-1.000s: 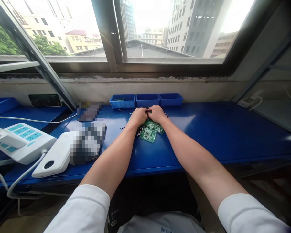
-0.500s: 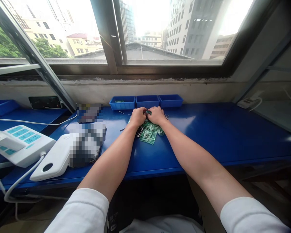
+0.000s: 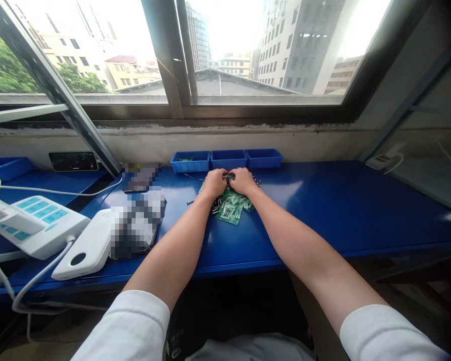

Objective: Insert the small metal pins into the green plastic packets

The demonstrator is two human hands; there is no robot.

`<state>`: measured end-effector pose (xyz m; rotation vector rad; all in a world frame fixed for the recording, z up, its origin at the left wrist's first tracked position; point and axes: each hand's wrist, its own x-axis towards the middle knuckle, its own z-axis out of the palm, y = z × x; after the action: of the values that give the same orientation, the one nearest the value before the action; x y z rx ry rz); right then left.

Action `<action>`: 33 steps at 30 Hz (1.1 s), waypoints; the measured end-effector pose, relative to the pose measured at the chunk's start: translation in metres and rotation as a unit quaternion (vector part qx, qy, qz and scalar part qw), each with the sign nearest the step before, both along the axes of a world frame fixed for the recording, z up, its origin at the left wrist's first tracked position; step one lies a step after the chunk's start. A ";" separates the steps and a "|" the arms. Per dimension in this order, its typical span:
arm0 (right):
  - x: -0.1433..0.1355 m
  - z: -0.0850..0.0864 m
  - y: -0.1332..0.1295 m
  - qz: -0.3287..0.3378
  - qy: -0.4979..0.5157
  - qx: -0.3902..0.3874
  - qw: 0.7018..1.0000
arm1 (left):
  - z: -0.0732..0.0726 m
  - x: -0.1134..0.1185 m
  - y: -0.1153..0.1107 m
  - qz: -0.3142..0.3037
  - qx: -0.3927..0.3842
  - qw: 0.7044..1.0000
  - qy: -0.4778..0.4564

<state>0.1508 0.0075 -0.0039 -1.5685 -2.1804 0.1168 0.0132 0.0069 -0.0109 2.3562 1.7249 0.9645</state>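
Observation:
My left hand (image 3: 215, 183) and my right hand (image 3: 242, 181) are close together over a pile in the middle of the bench. Both have their fingers closed on a small green plastic bag (image 3: 230, 176) between them; its contents are hidden. Under and in front of the hands lie several clear green bags (image 3: 230, 212) with pale, screw-like pieces inside. Loose dark screws (image 3: 215, 206) are scattered beside the bags, partly covered by my left hand.
Three blue bins (image 3: 228, 159) stand in a row behind my hands, the left one with something green inside. To the left are a white power bank (image 3: 86, 245), a power strip (image 3: 41, 220), cables and a phone (image 3: 73, 161). The blue bench (image 3: 323, 210) stretches right.
My hands stay over the pile, and the fingers have shifted slightly around the small green bag. The whole view has moved a little.

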 end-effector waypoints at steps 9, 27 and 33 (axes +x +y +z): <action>-0.002 0.000 0.000 -0.006 -0.009 -0.030 0.999 | 0.000 0.000 0.001 -0.015 0.015 1.000 -0.014; 0.002 0.004 0.008 -0.067 0.016 -0.068 0.995 | -0.001 0.003 -0.002 -0.013 0.012 1.000 -0.013; -0.001 0.005 0.008 -0.063 -0.001 -0.066 0.996 | 0.002 0.004 -0.005 0.002 -0.011 1.000 0.014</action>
<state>0.1503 0.0160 0.0009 -1.7760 -2.1056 0.2240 0.0175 0.0023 -0.0088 2.3637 1.7414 0.9129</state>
